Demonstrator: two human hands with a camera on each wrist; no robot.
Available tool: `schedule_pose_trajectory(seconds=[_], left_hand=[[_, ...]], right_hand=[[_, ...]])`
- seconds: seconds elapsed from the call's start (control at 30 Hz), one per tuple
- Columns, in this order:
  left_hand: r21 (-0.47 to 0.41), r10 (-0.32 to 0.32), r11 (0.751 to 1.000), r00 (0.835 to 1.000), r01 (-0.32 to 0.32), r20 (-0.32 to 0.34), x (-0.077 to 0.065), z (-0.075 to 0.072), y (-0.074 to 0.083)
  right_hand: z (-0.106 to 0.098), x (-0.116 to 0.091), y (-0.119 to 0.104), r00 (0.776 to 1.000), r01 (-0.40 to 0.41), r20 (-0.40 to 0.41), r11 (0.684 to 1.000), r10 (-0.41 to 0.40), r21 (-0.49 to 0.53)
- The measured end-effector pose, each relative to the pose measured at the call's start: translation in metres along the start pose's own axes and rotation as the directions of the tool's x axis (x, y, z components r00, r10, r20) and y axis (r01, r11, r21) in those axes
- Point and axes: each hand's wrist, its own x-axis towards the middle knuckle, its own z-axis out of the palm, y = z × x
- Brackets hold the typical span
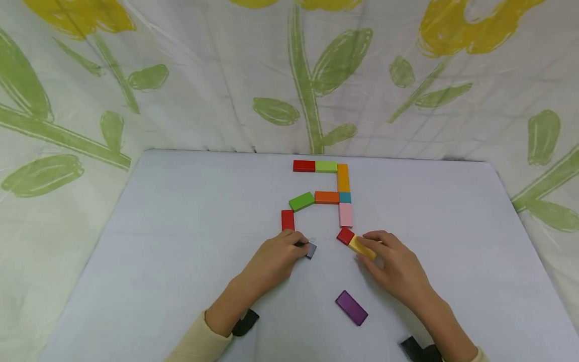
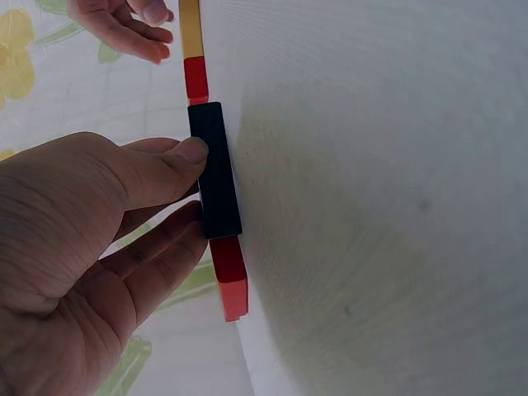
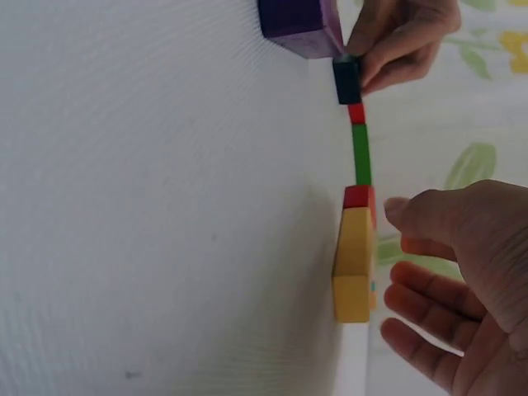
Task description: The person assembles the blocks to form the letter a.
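Note:
My left hand (image 1: 277, 256) pinches a dark grey block (image 2: 216, 173) between thumb and fingers, close over the table just below a red block (image 1: 287, 220). One end of the dark block shows past the fingertips in the head view. My right hand (image 3: 470, 289) hovers beside a yellow block (image 3: 353, 256), fingers spread and a small gap between them and the block. That yellow block lies slanted, its upper end against a small red block (image 1: 345, 236). Above that come a pink block (image 1: 346, 215) and a small teal block (image 1: 345, 197).
A purple block (image 1: 351, 307) lies alone nearer me. Farther up, orange (image 1: 326, 197), green (image 1: 301, 201), amber (image 1: 343, 177), light green (image 1: 326, 167) and red (image 1: 304, 166) blocks continue the line. Behind the white table (image 1: 190, 201) hangs a flower-printed cloth (image 1: 203, 75).

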Motion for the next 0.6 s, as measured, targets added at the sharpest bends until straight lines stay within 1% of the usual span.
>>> schedule_pose_trajectory(seconds=[0.23, 0.43, 0.6], left_hand=[[-0.004, -0.006, 1.000, 1.000, 0.006, 0.005, 0.000, -0.001, 0.000], [0.000, 0.001, 1.000, 1.000, -0.001, -0.004, 0.000, -0.002, 0.001], [-0.001, 0.004, 1.000, 1.000, -0.004, -0.016, 0.000, -0.001, 0.001]], right_hand=[[-0.005, -0.006, -0.006, 0.999, 0.041, -0.012, 0.999, -0.041, 0.023], [-0.007, -0.015, -0.015, 0.998, 0.063, -0.010, 0.997, -0.063, 0.052], [-0.006, -0.022, -0.022, 0.994, 0.108, -0.018, 0.992, -0.106, 0.068]])
